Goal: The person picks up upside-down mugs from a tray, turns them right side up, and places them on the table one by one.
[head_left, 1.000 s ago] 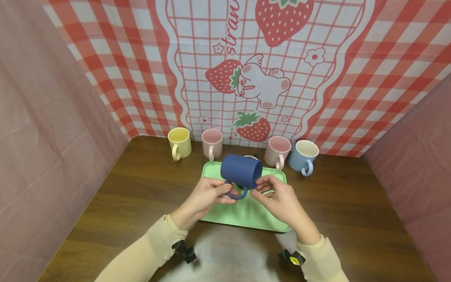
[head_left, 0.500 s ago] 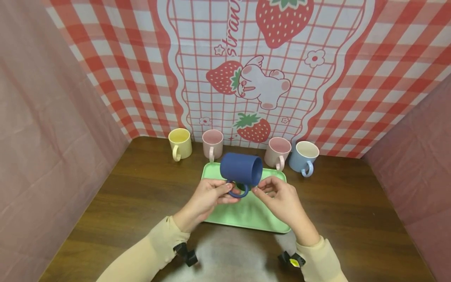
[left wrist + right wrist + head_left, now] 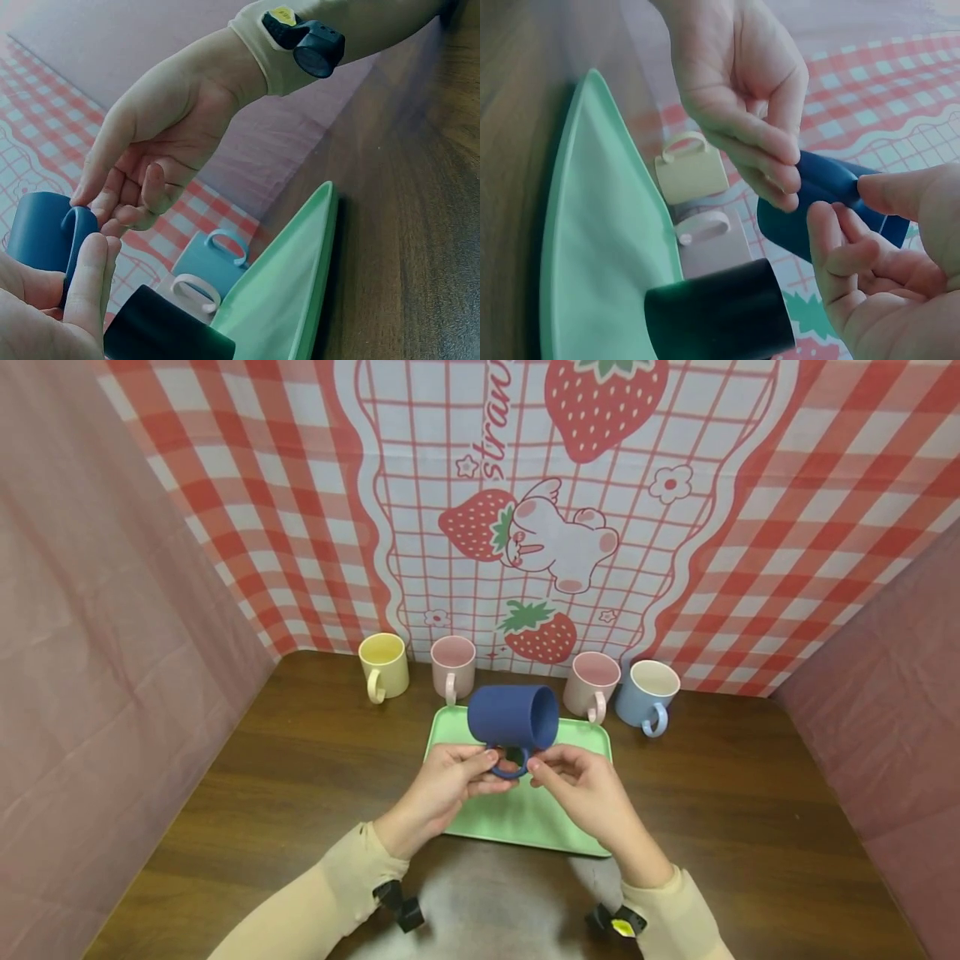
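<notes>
A dark blue mug (image 3: 502,716) is held on its side above a light green tray (image 3: 517,827). Its mouth faces right and its handle points toward the person. My left hand (image 3: 448,783) pinches the handle between thumb and fingers, on the side near the mug's base. From the right, my right hand (image 3: 592,789) grips the same handle near the rim, its thumb in front. A black cylindrical cup (image 3: 720,311) stands at the tray below, seen in both wrist views; the blue mug hides it in the head view.
Along the back of the wooden table (image 3: 247,777) stand a yellow mug (image 3: 386,668), a pink mug (image 3: 453,668), a second pink mug (image 3: 588,687) and a light blue mug (image 3: 643,697). A checked strawberry cloth (image 3: 570,552) hangs right behind them.
My right hand has shifted left, from the mug's rim onto its handle. The mug has turned slightly, showing more of its mouth. The left hand has moved a little right.
</notes>
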`<state>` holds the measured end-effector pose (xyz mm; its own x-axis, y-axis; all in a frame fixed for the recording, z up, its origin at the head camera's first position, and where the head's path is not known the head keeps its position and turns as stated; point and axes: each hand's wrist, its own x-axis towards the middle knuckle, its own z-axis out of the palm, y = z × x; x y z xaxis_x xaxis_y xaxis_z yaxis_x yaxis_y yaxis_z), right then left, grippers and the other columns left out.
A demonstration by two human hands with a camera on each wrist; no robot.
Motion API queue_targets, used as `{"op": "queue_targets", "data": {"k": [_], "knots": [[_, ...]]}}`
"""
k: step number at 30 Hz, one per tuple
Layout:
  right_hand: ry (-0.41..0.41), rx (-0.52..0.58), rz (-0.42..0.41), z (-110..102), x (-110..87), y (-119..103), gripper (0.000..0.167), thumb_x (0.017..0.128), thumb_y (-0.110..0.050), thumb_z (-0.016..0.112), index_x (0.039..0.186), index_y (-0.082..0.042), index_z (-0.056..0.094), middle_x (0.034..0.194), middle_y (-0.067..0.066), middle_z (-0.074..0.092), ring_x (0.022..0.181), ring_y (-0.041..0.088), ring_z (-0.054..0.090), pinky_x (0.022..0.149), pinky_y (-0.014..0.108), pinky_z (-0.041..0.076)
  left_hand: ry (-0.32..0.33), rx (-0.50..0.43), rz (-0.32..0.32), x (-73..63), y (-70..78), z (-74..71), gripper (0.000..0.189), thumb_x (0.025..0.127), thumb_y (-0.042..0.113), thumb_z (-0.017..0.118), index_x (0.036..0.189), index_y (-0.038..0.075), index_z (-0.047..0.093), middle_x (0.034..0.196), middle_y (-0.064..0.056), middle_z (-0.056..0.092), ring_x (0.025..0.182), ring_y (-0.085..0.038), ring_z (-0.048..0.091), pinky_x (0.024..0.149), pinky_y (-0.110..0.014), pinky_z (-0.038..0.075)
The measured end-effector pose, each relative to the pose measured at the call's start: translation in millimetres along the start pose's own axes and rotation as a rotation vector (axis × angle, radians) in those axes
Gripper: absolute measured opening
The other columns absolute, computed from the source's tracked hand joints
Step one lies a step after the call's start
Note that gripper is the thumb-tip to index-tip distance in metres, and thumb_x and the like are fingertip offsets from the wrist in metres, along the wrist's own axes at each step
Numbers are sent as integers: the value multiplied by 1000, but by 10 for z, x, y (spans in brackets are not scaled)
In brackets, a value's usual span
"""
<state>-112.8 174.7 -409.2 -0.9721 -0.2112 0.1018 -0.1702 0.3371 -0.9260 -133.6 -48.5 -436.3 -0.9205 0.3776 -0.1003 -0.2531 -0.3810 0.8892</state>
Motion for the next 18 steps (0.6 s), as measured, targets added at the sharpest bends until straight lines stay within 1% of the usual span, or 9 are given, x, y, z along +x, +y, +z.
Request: {"op": "queue_targets", "data": {"k": [2, 5, 8, 13, 18], "knots": [[9, 32, 1, 23, -2, -1, 18, 103, -14, 78, 108, 4, 78, 95, 17, 79, 86, 27, 78, 78, 25, 61, 1, 4, -9, 6, -19, 0, 35, 110, -3, 58, 131, -31, 57, 107, -25, 79, 86, -16, 81, 89, -35, 65], [25, 73, 18, 52, -6, -8, 18, 103, -12, 78, 108, 5, 78, 93, 16, 78, 84, 20, 76, 78, 26, 60, -2, 9, -21, 12, -41, 1, 35, 110, -2, 59, 128, -32, 58, 105, -24, 80, 86, -17, 81, 88, -35, 65], [23, 125, 49, 75, -8, -18, 19, 104, -11, 76, 111, 7, 78, 96, 16, 79, 84, 17, 75, 78, 25, 58, -5, 11, -30, 15, -57, -1, 33, 109, -1, 59, 128, -29, 61, 105, -23, 80, 86, -17, 82, 87, -34, 66], [-18, 208, 91, 108, -10, -27, 24, 108, -14, 70, 116, 9, 76, 96, 12, 77, 83, 13, 70, 68, 21, 47, -23, 15, -37, 19, -71, 1, 32, 109, -2, 58, 131, -25, 63, 112, -27, 79, 87, -18, 82, 84, -32, 66], [-80, 324, 83, 143, -7, -15, 29, 112, -12, 63, 120, 14, 72, 95, 4, 75, 79, 9, 62, 66, 19, 43, -54, 29, -41, 20, -76, 13, 30, 109, -1, 59, 126, -23, 67, 106, -27, 79, 88, -20, 82, 80, -32, 67]]}}
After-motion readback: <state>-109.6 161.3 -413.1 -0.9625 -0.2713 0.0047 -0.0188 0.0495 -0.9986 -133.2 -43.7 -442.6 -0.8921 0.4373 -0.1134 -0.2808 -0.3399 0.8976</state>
